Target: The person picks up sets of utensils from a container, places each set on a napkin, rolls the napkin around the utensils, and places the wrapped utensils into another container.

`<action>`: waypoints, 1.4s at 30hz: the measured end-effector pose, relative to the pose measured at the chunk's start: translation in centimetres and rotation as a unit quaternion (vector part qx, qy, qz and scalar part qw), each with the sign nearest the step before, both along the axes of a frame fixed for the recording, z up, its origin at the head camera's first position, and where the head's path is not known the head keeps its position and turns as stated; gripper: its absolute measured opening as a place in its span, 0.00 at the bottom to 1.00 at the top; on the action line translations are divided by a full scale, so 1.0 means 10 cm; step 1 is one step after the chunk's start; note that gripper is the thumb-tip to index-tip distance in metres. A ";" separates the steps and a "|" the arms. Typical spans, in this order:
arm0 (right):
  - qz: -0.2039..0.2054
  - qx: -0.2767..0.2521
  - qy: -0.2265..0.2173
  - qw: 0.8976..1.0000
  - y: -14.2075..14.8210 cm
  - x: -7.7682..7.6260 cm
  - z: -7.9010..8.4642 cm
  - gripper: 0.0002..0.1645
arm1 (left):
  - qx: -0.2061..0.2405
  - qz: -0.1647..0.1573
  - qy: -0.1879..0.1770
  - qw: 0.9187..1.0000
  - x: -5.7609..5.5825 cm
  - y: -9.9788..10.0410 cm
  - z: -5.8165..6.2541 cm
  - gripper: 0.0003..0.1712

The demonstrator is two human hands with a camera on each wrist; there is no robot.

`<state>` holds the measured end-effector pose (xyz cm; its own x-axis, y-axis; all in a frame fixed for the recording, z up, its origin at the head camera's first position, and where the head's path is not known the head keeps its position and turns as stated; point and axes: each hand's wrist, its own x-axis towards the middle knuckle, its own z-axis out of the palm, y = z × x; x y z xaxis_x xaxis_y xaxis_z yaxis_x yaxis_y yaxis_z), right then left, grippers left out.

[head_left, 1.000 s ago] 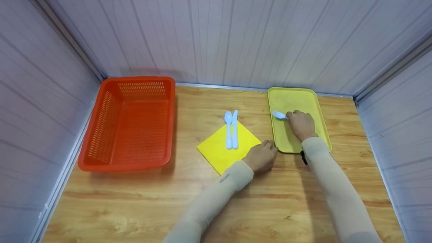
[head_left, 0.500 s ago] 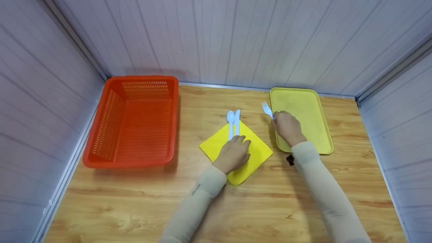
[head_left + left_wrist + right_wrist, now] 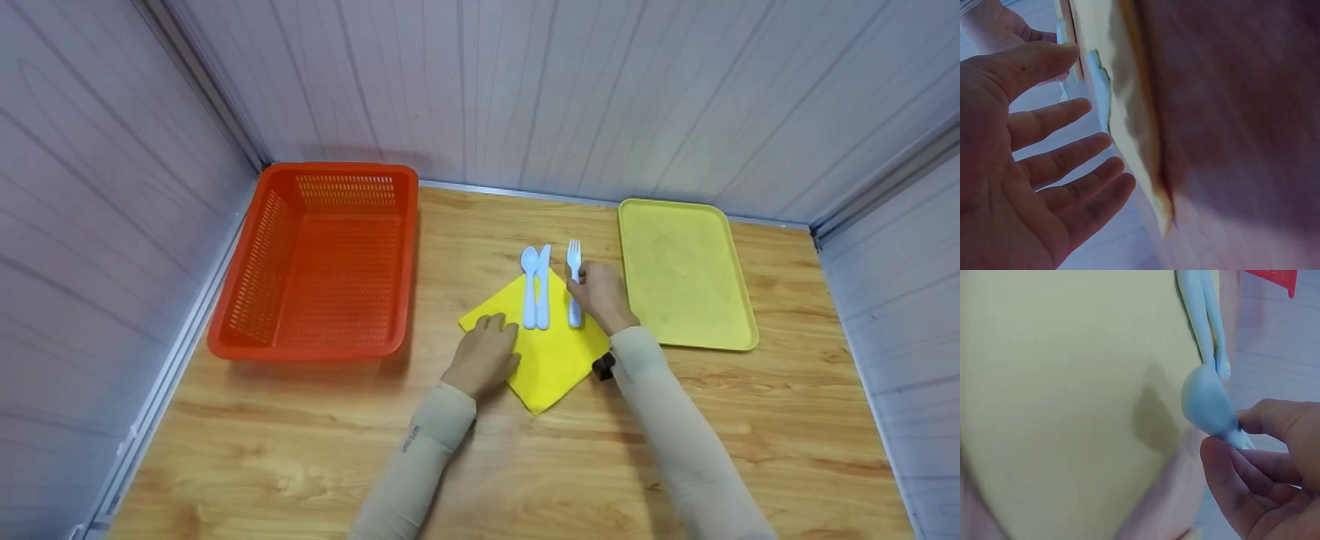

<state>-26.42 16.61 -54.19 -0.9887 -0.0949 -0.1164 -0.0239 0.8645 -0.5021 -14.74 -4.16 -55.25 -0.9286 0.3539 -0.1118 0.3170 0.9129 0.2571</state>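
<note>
1. Work area: Pale panelled walls [image 3: 480, 90] stand behind and beside a wood-grain table [image 3: 300, 450]. A red basket [image 3: 307, 354] stands at the left, a yellow tray [image 3: 686, 277] lies at the right, and a yellow napkin [image 3: 551, 367] lies between them, one corner toward me.

2. Laid pieces: The spoon [image 3: 529, 289] and the knife [image 3: 544, 292] lie side by side on the napkin, spoon on the left. Their handles point toward me; their heads reach past the napkin's far edge.

3. Right hand: My right hand [image 3: 604, 294] pinches the fork [image 3: 574, 259] by its handle, thumb against fingers. The fork is over the napkin's right part, apart from the knife, tines pointing away. In the right wrist view a shadow falls away from the handle end, so I judge that end raised off the cloth.

4. Left hand: My left hand [image 3: 484, 358] has its fingers spread at the napkin's left corner. The left wrist view is dim; I cannot tell whether the fingertips touch the cloth.

5. Alignment: For a neat row, I should hold the fork parallel to the knife, its handle end level with the other two.

6. Caution: The cloth could slide if the handle drags. A straight downward path and light pinch should suit best.
</note>
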 end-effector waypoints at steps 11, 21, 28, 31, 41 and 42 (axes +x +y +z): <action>-0.027 -0.038 0.009 0.999 -0.14 0.01 -0.18 0.12 | -0.004 0.002 -0.022 1.000 0.02 0.03 -0.10 0.22; -0.025 -0.031 0.019 0.999 -0.18 0.01 -0.19 0.14 | -0.001 -0.001 -0.010 1.000 0.05 0.01 -0.11 0.24; -0.012 -0.034 0.033 0.999 -0.20 0.01 -0.20 0.13 | 0.005 0.000 -0.013 1.000 0.06 -0.01 -0.12 0.25; -0.008 -0.029 0.029 0.999 -0.21 0.00 -0.21 0.13 | 0.003 0.001 -0.016 1.000 0.06 -0.02 -0.12 0.25; 0.002 -0.033 0.018 0.999 -0.23 0.03 -0.19 0.13 | 0.004 0.007 -0.020 1.000 0.07 -0.06 -0.10 0.25; 0.005 -0.034 0.019 0.999 -0.23 0.05 -0.18 0.13 | 0.007 0.008 -0.018 1.000 0.08 -0.07 -0.10 0.25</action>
